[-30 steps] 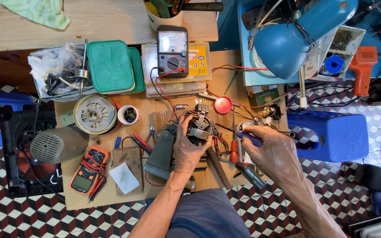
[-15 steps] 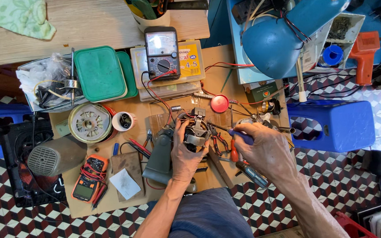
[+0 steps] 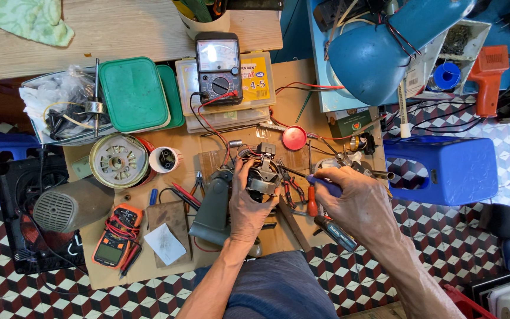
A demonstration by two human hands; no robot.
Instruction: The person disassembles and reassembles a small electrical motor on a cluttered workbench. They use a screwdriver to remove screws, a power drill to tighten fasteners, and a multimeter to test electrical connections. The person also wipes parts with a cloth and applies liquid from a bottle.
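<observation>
We hold a small electric motor (image 3: 262,176) at the middle of the counter (image 3: 302,82), our left hand (image 3: 248,204) wrapped around it. Our right hand (image 3: 358,204) pinches a blue-handled screwdriver (image 3: 320,184), its tip touching the motor. Red-handled pliers (image 3: 293,189) lie just beside; an analogue multimeter (image 3: 218,66) sits beyond.

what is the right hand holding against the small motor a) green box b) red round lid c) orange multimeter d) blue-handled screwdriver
d: the right hand grips a blue-handled screwdriver, its tip pointing at the small motor that the left hand holds.
</observation>
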